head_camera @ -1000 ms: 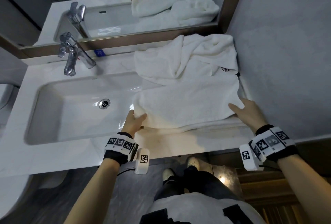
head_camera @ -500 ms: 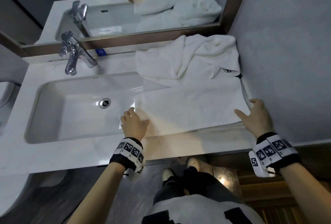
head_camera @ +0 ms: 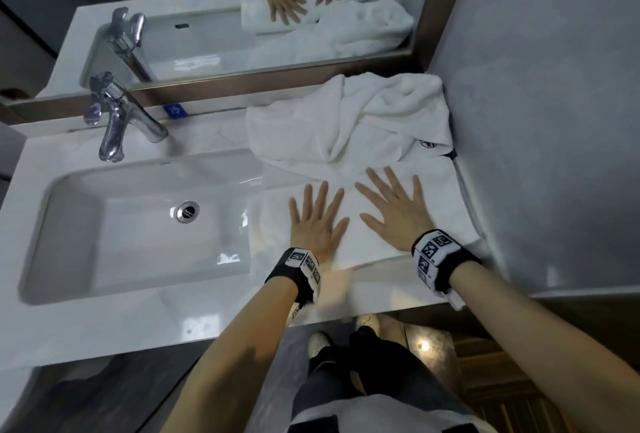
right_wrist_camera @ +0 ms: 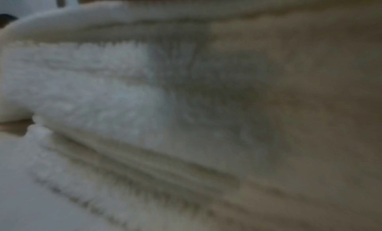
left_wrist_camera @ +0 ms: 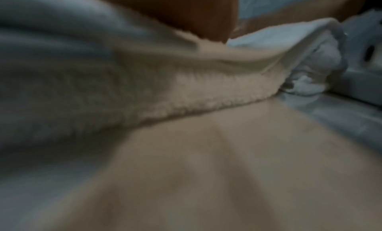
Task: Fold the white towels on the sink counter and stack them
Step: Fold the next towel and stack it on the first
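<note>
A folded white towel (head_camera: 446,204) lies flat on the counter (head_camera: 207,308) to the right of the basin. My left hand (head_camera: 317,216) and right hand (head_camera: 394,204) both press on it, palms down and fingers spread. Behind it a crumpled white towel (head_camera: 346,120) with a small dark emblem is heaped against the mirror and the wall. The left wrist view is blurred and shows the folded towel's thick edge (left_wrist_camera: 186,94) on the counter. Only blurred towel pile (right_wrist_camera: 103,95) fills the right wrist view.
The white basin (head_camera: 138,224) with its drain sits to the left, with a chrome tap (head_camera: 117,117) behind it. A mirror (head_camera: 225,16) runs along the back. A grey wall (head_camera: 554,120) closes off the right side. The counter's front edge is near my body.
Both hands let go of the towel's near corners and moved inward onto its middle, now lying flat with fingers spread. The towel lies smoother and flatter than before.
</note>
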`<state>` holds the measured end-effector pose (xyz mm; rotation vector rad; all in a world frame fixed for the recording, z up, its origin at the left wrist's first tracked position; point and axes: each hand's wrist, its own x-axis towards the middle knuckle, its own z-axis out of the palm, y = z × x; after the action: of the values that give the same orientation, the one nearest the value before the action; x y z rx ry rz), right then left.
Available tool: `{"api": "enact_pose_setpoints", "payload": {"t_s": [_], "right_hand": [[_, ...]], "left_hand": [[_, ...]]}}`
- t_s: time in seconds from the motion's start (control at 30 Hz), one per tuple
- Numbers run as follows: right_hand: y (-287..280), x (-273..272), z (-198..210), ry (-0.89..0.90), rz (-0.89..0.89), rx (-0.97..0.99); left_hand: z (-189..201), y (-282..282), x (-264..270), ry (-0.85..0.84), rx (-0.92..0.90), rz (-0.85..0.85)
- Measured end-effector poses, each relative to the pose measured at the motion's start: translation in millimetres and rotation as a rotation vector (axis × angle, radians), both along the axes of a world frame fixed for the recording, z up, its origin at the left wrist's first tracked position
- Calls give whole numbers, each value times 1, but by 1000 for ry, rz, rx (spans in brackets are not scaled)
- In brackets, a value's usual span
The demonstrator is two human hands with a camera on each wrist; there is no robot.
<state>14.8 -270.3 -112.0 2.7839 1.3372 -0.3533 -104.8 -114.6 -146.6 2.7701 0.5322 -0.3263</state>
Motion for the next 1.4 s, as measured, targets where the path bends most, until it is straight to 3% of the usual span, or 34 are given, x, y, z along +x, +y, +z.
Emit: {"api": "enact_pose_setpoints", "payload": {"t_s": [0.23, 0.43, 0.57, 0.7, 0.9, 1.0, 1.17, 1.4], "right_hand": [[-46, -1, 3, 29, -316, 139], [-66, 1, 21, 138, -704, 357], [-76, 22, 42, 423, -890, 417], [-74, 28, 66, 765, -889, 571], [-50, 8, 105, 928, -653, 630], [-28, -6, 115, 941, -537, 638], [-9, -13, 121, 908, -535, 650], [1, -26, 122, 882, -516, 627]], "left_hand": [[3, 21, -20, 2, 10, 118], [17, 23, -11, 74, -102, -273], [17, 14, 0, 169, -50, -286], [22, 7, 13, 183, -90, -181], [29, -12, 24, 157, -39, -43], [35, -19, 34, 186, 19, -41], [38, -4, 31, 156, -146, -35], [45, -19, 25, 201, -138, -56]]}}
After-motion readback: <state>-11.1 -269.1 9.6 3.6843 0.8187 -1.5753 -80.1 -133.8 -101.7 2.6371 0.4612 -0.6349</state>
